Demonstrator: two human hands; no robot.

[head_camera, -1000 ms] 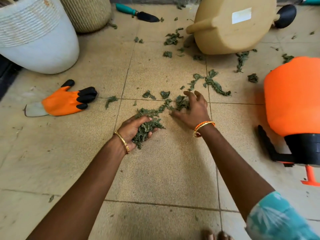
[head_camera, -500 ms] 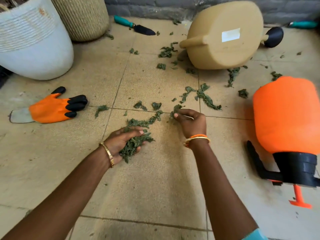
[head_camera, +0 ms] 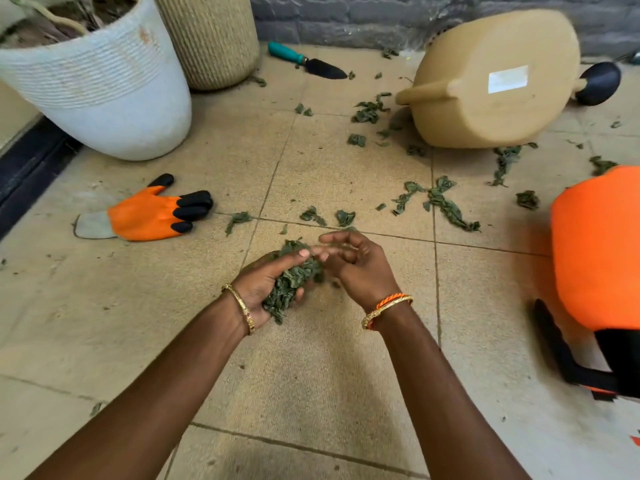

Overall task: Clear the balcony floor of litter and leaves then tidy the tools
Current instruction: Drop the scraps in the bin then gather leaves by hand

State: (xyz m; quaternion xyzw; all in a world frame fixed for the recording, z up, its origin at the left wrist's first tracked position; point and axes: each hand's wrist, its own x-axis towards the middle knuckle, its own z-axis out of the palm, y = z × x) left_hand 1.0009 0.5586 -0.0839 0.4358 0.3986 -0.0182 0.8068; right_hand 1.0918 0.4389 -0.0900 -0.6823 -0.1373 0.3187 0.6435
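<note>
The wad of green leaves (head_camera: 290,285) sits in my left hand (head_camera: 268,289), whose fingers curl up around it like a cup, held just above the balcony floor (head_camera: 311,375). My right hand (head_camera: 353,265) is right against it, fingers loosely bent over the top of the wad; whether it pinches a scrap of its own I cannot tell.

The nearest loose leaves (head_camera: 327,216) lie straight ahead of my fingertips, along the tile joint, close to both hands. The bigger strip of leaves (head_camera: 441,204) stretches ahead and to the right, its long axis slanting toward the orange sprayer (head_camera: 597,247), so my free right hand is the nearer one for it. More leaves (head_camera: 369,110) wait farther ahead, beside the tipped beige watering can (head_camera: 491,81).

The orange glove (head_camera: 152,214) lies ahead to the left, nearer my loaded left hand, with the white planter (head_camera: 104,84) beyond it. The trowel (head_camera: 308,62) rests far ahead by the wall. I judge the tools come later; leaves first.
</note>
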